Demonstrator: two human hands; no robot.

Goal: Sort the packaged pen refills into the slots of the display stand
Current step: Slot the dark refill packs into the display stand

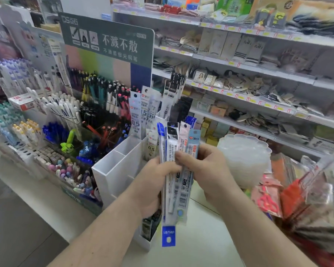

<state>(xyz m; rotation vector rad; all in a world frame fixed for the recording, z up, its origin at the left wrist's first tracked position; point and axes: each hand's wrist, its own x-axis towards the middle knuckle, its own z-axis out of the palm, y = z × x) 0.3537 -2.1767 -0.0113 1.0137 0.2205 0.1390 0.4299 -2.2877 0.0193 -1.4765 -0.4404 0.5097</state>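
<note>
I hold a bundle of long, flat packaged pen refills [174, 182] upright in front of me, with blue, black, pink and light-blue header cards. My left hand [156, 183] grips the bundle from the left. My right hand [204, 166] pinches its right side, thumb on the front packs. Just behind stands the white display stand [112, 170] with open slots; its two front-left slots show nothing inside. Other refill packs [143, 110] stand in its rear slots, and dark packs [175, 85] rise at the back.
Pen displays [66, 116] with a green sign [108, 43] fill the left. Store shelves [258, 78] of small goods run along the right. A stack of white plastic trays [245, 158] and hanging red scissors packs [268, 197] sit close to my right arm.
</note>
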